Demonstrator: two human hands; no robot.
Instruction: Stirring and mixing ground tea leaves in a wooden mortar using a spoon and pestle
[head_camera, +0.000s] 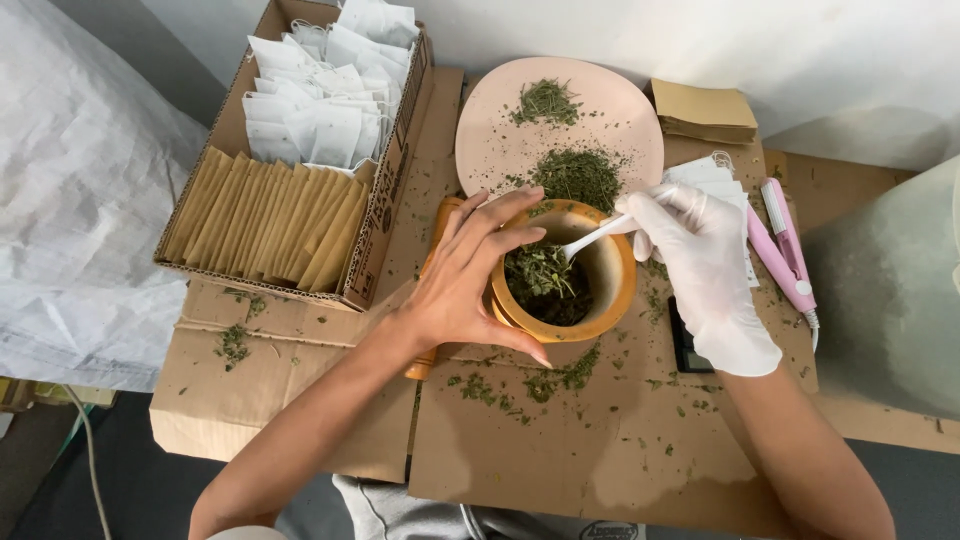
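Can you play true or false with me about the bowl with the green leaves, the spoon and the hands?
1. The left hand grips the wooden bowl. True.
2. The right hand is bare. False: it wears a white glove.
3. The white spoon dips into the dried herbs in the bowl. True.
4. The pink plate is blue and bare. False: it is pink with herb piles on it.
5. The cardboard box holds white and brown sachets. True.
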